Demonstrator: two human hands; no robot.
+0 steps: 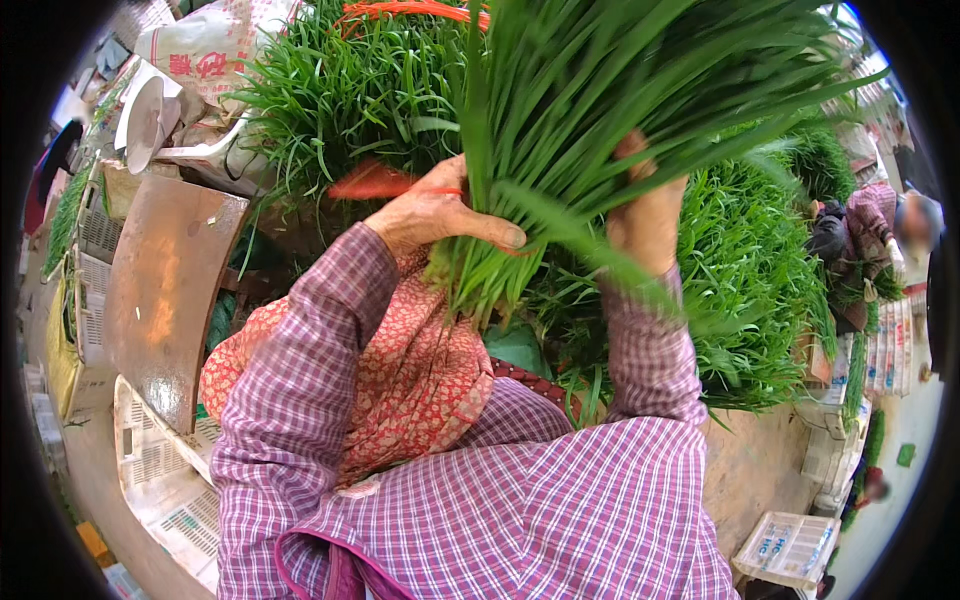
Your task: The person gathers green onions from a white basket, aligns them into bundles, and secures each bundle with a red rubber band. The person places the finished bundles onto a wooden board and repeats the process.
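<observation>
A large bunch of long green leafy stalks (555, 135), likely garlic chives, fans out up and to the right. Around the pale lower stems my left hand (442, 210) is closed, its thumb across the front, with a thin orange-red band by the thumb. My right hand (649, 210) is at the right side of the bunch, its fingers partly hidden among the leaves; its exact grip cannot be told. A blurred red strip (371, 181) shows beside my left hand. Below the stem ends lies red floral cloth (427, 367) over my lap.
Heaps of the same greens stand behind (360, 97) and at the right (750, 285). At the left are a wet brown board (169, 300), a white plastic crate (150, 450) and a printed woven sack (217, 52). Orange strips (405, 10) lie on top. Another person (862, 232) sits at far right.
</observation>
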